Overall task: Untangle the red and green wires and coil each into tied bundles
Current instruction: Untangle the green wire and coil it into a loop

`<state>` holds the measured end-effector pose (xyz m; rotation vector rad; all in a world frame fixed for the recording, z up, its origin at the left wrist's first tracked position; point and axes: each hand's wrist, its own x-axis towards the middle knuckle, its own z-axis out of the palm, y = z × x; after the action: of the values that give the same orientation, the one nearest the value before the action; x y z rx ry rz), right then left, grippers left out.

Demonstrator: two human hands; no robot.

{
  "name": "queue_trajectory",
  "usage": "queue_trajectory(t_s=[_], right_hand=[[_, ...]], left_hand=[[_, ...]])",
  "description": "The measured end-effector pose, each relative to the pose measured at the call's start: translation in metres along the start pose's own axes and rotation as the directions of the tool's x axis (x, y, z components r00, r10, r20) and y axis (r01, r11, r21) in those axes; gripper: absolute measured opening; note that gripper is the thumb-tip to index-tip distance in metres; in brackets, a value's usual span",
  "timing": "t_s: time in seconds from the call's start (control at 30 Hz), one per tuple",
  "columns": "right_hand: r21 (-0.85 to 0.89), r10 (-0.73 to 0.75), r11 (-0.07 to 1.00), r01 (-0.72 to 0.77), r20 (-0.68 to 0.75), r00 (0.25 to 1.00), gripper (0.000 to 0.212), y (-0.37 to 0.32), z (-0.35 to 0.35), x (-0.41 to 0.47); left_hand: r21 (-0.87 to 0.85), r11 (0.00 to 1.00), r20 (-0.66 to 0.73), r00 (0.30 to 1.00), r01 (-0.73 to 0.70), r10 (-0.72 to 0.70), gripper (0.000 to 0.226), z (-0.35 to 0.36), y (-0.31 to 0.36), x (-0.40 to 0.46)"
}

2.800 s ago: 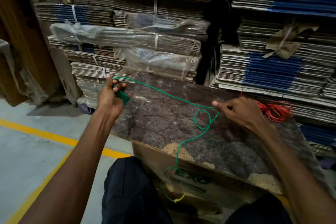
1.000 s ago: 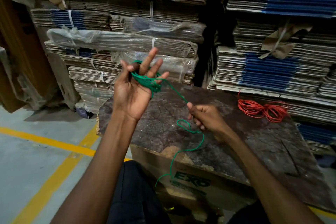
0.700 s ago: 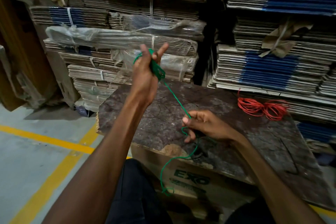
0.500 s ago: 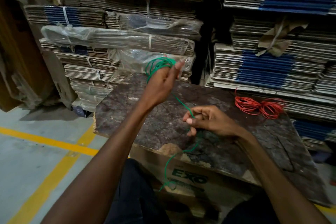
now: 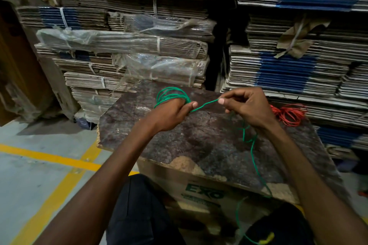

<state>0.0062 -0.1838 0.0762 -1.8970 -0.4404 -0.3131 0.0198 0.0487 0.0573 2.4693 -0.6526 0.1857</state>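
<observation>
Board bare between hands; red wire far right.

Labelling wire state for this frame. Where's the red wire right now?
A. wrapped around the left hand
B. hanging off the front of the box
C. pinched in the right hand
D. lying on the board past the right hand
D: the red wire lies in a loose bunch on the board beyond the right hand, untouched; the loops on the left hand are the green wire.
</observation>
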Motion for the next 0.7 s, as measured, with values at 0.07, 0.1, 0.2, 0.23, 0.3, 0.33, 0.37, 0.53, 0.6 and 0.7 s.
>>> queue_trajectory(t_s=[0.07, 0.1, 0.2, 0.23, 0.3, 0.33, 0.37, 0.53, 0.6, 0.7], right_hand=[[-0.113, -0.058, 0.992, 0.056, -0.020, 0.998, 0.006, 0.002, 0.003, 0.006], [-0.165, -0.081, 0.983, 0.076, -0.023, 0.996, 0.002, 0.004, 0.005, 0.008], [-0.241, -0.076, 0.969, 0.063, -0.043, 0.996, 0.026, 0.019, 0.007, 0.012], [-0.235, -0.053, 0.971, 0.040, -0.047, 0.998, 0.033, 0.022, 0.007, 0.012], [-0.164, -0.005, 0.986, 0.007, 0.013, 1.000, 0.032, 0.025, 0.011, 0.011], [-0.125, 0.013, 0.992, -0.003, 0.082, 0.997, 0.024, 0.026, 0.013, 0.009], [-0.115, 0.018, 0.993, 0.002, 0.166, 0.986, 0.019, 0.026, 0.016, 0.006], [-0.350, 0.030, 0.931, 0.107, 0.363, 0.931, 0.044, 0.051, 0.025, -0.002], [-0.388, 0.048, 0.918, 0.082, 0.313, 0.949, 0.037, 0.061, 0.029, -0.003], [-0.346, 0.096, 0.937, -0.038, 0.152, 0.984, 0.018, 0.063, 0.032, -0.005]], left_hand=[[-0.299, 0.954, 0.089, 0.996, 0.029, -0.002, 0.049, 0.004, -0.003, -0.009], [-0.443, 0.895, 0.131, 0.991, 0.053, 0.006, 0.048, 0.006, -0.004, -0.013], [-0.721, 0.687, 0.107, 0.994, 0.085, -0.011, 0.042, 0.008, -0.010, -0.027], [-0.789, 0.609, 0.075, 0.997, 0.082, -0.038, 0.040, 0.007, -0.012, -0.029], [-0.888, 0.455, 0.026, 0.994, 0.073, -0.108, 0.039, 0.005, -0.015, -0.031], [-0.915, 0.399, 0.007, 0.990, 0.063, -0.141, 0.040, 0.004, -0.016, -0.030], [-0.931, 0.360, -0.006, 0.985, 0.057, -0.172, 0.040, 0.003, -0.017, -0.030], [-0.980, 0.193, -0.018, 0.954, 0.042, -0.300, 0.034, 0.002, -0.027, -0.026], [-0.994, 0.113, -0.026, 0.938, 0.013, -0.344, 0.033, 0.003, -0.035, -0.025], [-1.000, 0.004, -0.023, 0.911, -0.023, -0.411, 0.036, -0.003, -0.048, -0.025]])
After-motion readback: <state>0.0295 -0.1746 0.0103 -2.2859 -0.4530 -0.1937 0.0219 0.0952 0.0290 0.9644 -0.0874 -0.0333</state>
